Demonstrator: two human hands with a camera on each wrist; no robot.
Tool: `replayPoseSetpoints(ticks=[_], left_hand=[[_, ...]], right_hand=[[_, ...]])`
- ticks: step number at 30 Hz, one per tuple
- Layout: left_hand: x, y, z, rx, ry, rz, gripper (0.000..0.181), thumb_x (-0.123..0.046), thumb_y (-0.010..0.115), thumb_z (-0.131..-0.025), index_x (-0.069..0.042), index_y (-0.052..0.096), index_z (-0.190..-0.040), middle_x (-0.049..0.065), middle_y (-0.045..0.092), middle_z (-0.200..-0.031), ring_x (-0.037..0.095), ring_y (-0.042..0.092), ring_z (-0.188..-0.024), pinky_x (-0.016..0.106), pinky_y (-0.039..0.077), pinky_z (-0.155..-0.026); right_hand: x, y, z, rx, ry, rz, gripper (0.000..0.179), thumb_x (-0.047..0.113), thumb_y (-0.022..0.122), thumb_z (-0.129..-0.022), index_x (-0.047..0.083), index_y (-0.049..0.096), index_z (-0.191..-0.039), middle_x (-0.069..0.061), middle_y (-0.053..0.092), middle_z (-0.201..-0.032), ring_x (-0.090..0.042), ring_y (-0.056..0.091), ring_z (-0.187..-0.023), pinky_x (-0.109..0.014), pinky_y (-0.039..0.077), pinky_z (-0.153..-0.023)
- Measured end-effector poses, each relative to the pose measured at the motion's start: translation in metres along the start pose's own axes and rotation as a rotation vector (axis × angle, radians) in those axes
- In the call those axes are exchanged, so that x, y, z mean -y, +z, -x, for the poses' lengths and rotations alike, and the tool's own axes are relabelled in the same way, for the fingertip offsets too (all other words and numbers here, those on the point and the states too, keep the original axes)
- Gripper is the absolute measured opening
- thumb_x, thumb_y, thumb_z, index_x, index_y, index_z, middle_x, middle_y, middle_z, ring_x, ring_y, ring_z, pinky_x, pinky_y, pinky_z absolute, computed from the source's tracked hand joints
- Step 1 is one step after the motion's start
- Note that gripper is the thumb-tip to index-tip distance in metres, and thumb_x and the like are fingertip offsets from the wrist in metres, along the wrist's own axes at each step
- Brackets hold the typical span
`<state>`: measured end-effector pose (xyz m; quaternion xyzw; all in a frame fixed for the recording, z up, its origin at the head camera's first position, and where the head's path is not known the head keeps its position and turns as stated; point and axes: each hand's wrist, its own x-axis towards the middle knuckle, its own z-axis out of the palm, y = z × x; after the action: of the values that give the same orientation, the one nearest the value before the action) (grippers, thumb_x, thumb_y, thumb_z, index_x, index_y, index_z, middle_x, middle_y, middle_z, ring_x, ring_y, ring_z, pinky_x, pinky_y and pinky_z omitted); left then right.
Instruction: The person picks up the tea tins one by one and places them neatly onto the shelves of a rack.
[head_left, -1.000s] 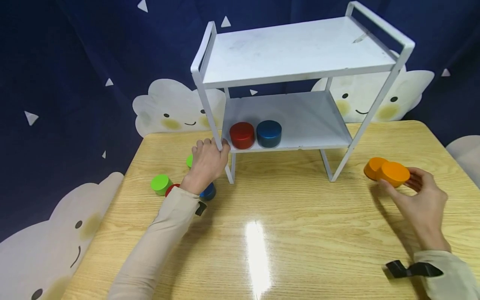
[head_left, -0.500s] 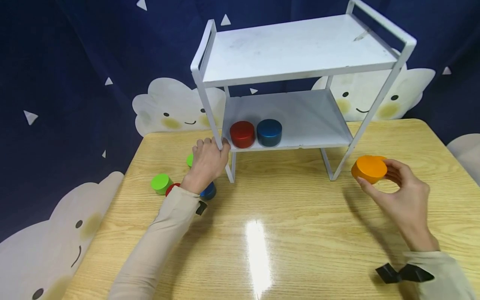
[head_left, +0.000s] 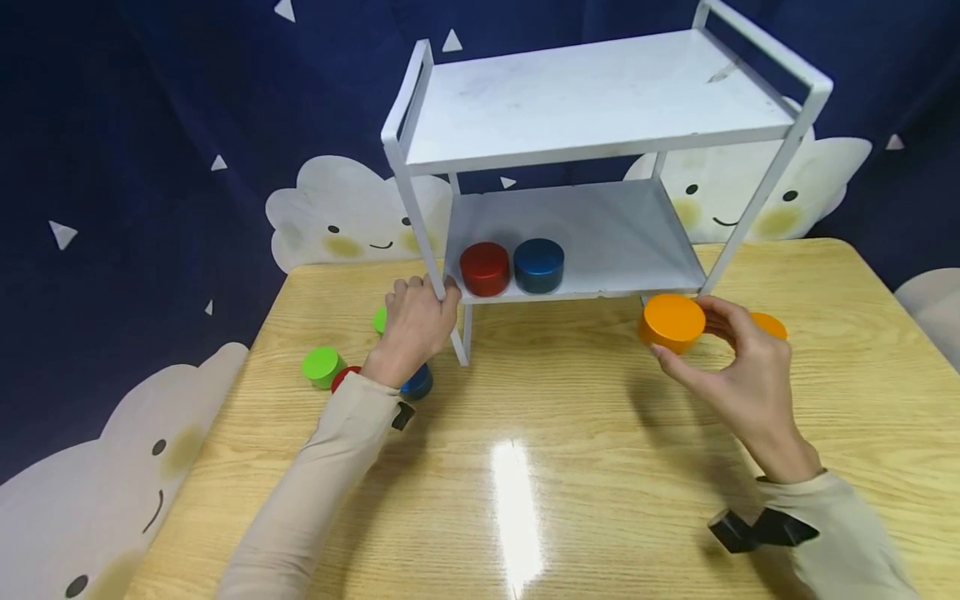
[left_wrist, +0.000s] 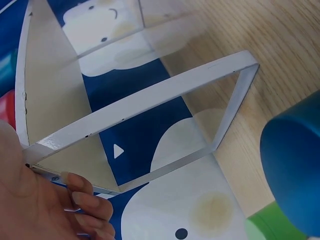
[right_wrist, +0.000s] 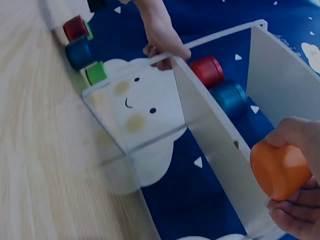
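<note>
My left hand [head_left: 414, 323] grips the front left corner of the lower shelf of the white two-tier rack [head_left: 600, 100]. In the left wrist view, its fingers [left_wrist: 90, 205] curl under the shelf edge. Between thumb and fingers, my right hand [head_left: 753, 392] holds an orange cylinder [head_left: 672, 323] above the table, just in front of the rack's right leg. A red cylinder [head_left: 484, 269] and a blue cylinder [head_left: 538, 267] stand side by side at the left of the lower shelf. Behind my right hand, a second orange cylinder [head_left: 771, 325] is partly hidden.
Left of the rack on the wooden table [head_left: 600, 500] are a green cylinder [head_left: 322, 367], a red one [head_left: 345, 377] and a blue one [head_left: 417, 383]. Another green cylinder [head_left: 380, 320] is mostly hidden by my left hand. A dark blue cloud-patterned cloth [head_left: 150, 125] hangs behind.
My right hand has carried the orange cylinder leftward, from beside the other orange one to in front of the rack's right leg. The left hand has stayed in place.
</note>
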<state>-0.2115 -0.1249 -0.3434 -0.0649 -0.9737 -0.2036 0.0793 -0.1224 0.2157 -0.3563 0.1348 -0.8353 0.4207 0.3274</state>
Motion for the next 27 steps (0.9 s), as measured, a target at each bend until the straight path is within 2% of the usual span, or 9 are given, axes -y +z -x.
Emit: replayPoseSetpoints(ticks=[9, 12, 14, 21, 27], left_hand=[[-0.001, 0.0, 0.002, -0.009, 0.012, 0.002, 0.046, -0.037, 0.021, -0.101, -0.008, 0.046, -0.076, 0.013, 0.046, -0.072, 0.035, 0.04, -0.071, 0.042, 0.032, -0.063], [-0.001, 0.0, 0.002, -0.01, 0.016, 0.001, 0.046, -0.036, 0.02, -0.101, -0.008, 0.046, -0.076, 0.013, 0.046, -0.072, 0.035, 0.04, -0.07, 0.042, 0.032, -0.063], [-0.001, 0.0, 0.002, -0.012, 0.017, 0.001, 0.046, -0.036, 0.02, -0.101, -0.008, 0.046, -0.076, 0.013, 0.046, -0.072, 0.035, 0.04, -0.07, 0.042, 0.033, -0.063], [0.0, 0.0, 0.002, -0.009, 0.022, -0.006, 0.046, -0.036, 0.021, -0.101, -0.007, 0.046, -0.076, 0.013, 0.047, -0.071, 0.035, 0.041, -0.07, 0.042, 0.034, -0.062], [0.0, -0.001, 0.002, 0.002, 0.015, 0.002, 0.047, -0.036, 0.021, -0.101, -0.008, 0.047, -0.075, 0.012, 0.047, -0.072, 0.034, 0.04, -0.07, 0.041, 0.033, -0.062]], right_hand=[[0.01, 0.012, -0.011, 0.009, -0.046, -0.002, 0.067, -0.002, 0.089, -0.055, -0.004, 0.062, -0.117, -0.016, 0.068, -0.106, 0.017, 0.053, -0.095, -0.008, 0.041, -0.088], [0.012, 0.016, -0.016, 0.014, -0.061, 0.007, 0.065, 0.0, 0.089, -0.057, -0.003, 0.063, -0.117, -0.016, 0.069, -0.106, 0.014, 0.055, -0.094, -0.008, 0.042, -0.087], [0.013, 0.018, -0.019, 0.02, -0.07, 0.012, 0.064, 0.002, 0.088, -0.058, -0.003, 0.063, -0.117, -0.015, 0.069, -0.105, 0.008, 0.058, -0.093, -0.008, 0.042, -0.087], [0.016, 0.025, -0.032, 0.038, -0.074, 0.007, 0.059, 0.005, 0.087, -0.062, -0.006, 0.062, -0.114, -0.016, 0.07, -0.103, -0.027, 0.067, -0.086, -0.008, 0.042, -0.086], [0.017, 0.03, -0.042, 0.032, -0.098, -0.008, 0.059, 0.005, 0.087, -0.063, -0.007, 0.062, -0.114, -0.018, 0.069, -0.103, -0.032, 0.068, -0.087, -0.008, 0.043, -0.085]])
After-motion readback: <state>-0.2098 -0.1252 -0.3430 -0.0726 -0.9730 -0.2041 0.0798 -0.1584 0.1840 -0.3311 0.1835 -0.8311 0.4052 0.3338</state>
